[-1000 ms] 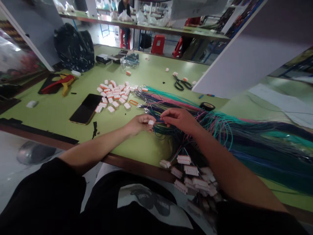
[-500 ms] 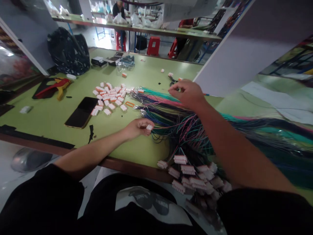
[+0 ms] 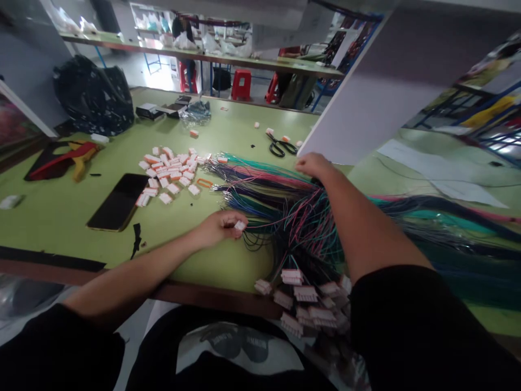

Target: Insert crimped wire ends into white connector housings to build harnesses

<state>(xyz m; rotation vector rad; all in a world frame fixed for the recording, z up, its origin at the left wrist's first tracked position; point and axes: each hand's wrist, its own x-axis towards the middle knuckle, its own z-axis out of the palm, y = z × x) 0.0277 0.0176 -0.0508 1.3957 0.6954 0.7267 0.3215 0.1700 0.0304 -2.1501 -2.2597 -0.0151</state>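
My left hand (image 3: 223,226) pinches a small white connector housing (image 3: 240,225) just above the table. Thin wires trail from that housing toward the wire bundle (image 3: 301,217). Beyond the bundle, my right hand (image 3: 316,165) is raised with its fingers closed together; whatever they may hold is too small to see. Several wired white connectors (image 3: 306,294) hang over the table's front edge. Loose white and orange connector housings (image 3: 175,165) lie in a heap beyond my left hand, with bare wire ends close by.
Left of the heap lies a black phone (image 3: 119,202). Farther left is a red and yellow tool (image 3: 69,160). Black-handled scissors (image 3: 280,145) rest near a white upright panel (image 3: 366,81). A dark bag (image 3: 95,95) stands at the back left, and a person (image 3: 183,38) is in the background.
My right hand has moved rightward, away from the scissors, which now show fully. My left hand keeps hold of the connector housing. The whole view has shifted slightly.
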